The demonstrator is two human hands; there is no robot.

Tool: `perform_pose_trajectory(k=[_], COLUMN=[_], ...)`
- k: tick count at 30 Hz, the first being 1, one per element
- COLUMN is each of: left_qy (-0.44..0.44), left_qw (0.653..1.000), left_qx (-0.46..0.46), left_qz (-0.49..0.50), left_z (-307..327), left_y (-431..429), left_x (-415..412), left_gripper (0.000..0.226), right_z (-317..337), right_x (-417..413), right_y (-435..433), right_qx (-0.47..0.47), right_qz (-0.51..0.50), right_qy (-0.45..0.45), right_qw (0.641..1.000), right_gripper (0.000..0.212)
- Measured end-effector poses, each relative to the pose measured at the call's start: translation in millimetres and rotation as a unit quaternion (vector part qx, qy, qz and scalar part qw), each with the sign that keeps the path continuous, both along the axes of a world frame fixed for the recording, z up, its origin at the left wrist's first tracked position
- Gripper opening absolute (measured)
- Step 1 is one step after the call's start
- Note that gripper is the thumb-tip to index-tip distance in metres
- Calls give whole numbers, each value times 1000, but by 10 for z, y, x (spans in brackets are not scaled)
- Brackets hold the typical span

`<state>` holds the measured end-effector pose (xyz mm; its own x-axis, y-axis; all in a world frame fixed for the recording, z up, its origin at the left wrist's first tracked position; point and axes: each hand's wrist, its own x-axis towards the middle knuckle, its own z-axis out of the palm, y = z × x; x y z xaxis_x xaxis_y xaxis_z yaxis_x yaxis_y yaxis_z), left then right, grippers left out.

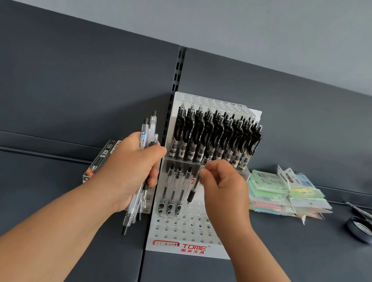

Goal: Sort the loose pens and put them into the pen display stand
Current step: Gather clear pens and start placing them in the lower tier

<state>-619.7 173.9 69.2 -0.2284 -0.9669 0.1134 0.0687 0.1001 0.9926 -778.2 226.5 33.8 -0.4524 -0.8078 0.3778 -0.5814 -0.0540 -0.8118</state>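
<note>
A white perforated pen display stand (183, 233) stands on the dark shelf, its upper tier packed with several black-clipped pens (215, 139). Three clear pens (172, 192) sit in the left holes of the lower tier. My left hand (130, 169) grips a bundle of clear loose pens (147, 134) just left of the stand, their tips pointing down. My right hand (219, 181) pinches one clear pen with a black grip (193, 191), held tip-down above the lower tier's holes, right of the three seated pens.
A dark pen box (103, 159) lies behind my left hand. A pile of pastel stationery packets (290, 194) sits right of the stand. Further right are a round black lid (362, 229) and a thin dark tool (366, 214). The shelf's back panel rises behind.
</note>
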Motion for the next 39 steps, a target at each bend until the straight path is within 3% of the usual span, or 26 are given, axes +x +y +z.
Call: perform_pose_trajectory(k=[4,9,12,15,18,21,26,30,35,39], left_qy=[9,43,50,60,65,76,87,117,184,191], left_qw=[1000,999,998,997,996,994,990,990,974,969], left_qx=[11,26,27,35,36,11,-4,18,126,151], left_qz=[-6,-9,-3,21,52,79,109,70,-42,-42], left_z=[-9,-10,9,10,12,31,66,50,74,115], left_y=[-5,-9,-10,-27,-32,-27,-21,-25,54,73], left_x=[-25,-72,-99,-144,-204,-243,-249,-204,-219,-240], left_gripper=[7,16,20,26,28,24,29,32,38,41], right_z=[-269,-207,20,281,363,290,328,371,497,590], right_x=[-6,-17,17,182,333,369,270,125,-47,-144], right_y=[-11,-8,60,200,301,318,336,327,328,344], right_qx=[87,127,86,33,110,147,121,62,-66,-95], right_qz=[-16,-13,-23,82,195,193,186,163,170,213], right_qy=[42,67,87,12,26,52,-82,-190,-304,-388], right_qw=[995,990,992,996,974,969,972,966,935,892], right_gripper=[14,13,9,19,27,25,3,7,16,11])
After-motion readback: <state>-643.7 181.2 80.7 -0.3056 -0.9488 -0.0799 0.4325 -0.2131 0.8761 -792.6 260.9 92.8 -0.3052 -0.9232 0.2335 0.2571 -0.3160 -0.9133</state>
